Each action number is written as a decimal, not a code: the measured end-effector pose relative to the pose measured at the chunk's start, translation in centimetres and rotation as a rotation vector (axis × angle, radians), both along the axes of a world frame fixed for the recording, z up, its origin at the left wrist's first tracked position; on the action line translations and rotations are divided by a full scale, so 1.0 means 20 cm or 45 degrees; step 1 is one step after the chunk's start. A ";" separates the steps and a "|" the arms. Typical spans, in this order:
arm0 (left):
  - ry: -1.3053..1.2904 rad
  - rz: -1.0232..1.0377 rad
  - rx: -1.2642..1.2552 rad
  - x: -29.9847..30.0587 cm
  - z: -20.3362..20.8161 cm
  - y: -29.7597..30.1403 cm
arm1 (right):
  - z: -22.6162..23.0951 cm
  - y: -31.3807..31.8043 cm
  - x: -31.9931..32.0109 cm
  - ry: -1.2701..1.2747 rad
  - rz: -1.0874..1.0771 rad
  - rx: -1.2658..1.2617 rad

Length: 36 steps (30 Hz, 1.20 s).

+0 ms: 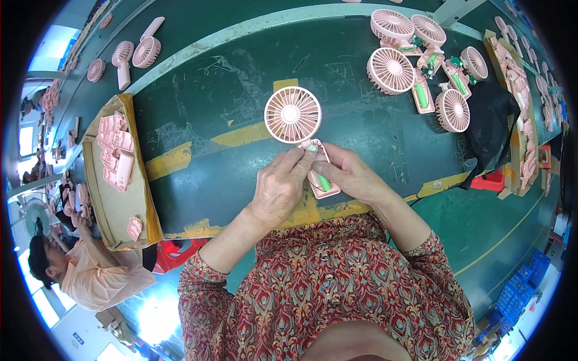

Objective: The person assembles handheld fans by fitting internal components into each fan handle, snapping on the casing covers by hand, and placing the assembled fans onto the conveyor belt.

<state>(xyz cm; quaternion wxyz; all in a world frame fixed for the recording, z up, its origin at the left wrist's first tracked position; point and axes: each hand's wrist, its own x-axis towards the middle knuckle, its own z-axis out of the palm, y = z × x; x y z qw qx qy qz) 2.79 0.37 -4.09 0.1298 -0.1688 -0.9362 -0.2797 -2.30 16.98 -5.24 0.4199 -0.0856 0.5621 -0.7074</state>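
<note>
A pink handheld fan [293, 114] lies in front of me, its round grille pointing away and its handle toward me. The handle is uncovered and shows a green battery [323, 182] inside. My left hand [281, 183] is closed at the neck of the fan, with thumb and fingers pinched there. From the other side, my right hand [355, 175] grips the edge of the handle, its thumb over the inside. Small parts and wires between the fingertips are mostly hidden.
A cardboard tray [96, 180] with pink shell pieces [117, 150] stands left. Several fans with uncovered handles [392, 71] lie far right beside black mesh cloth [490, 123]. Another tray [512, 84] is at the right edge. A co-worker [90, 265] sits at left.
</note>
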 end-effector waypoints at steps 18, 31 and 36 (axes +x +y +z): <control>-0.148 -0.036 0.124 -0.03 0.08 -0.05 | 0.01 -0.05 -0.05 -0.135 -0.019 0.057; -0.089 0.863 -0.977 0.00 0.31 -1.28 | 0.01 -0.03 -0.01 -0.275 -0.112 -0.003; -0.187 0.724 -1.176 0.01 0.13 -1.66 | 0.04 -0.07 -0.03 -0.272 -0.169 -0.055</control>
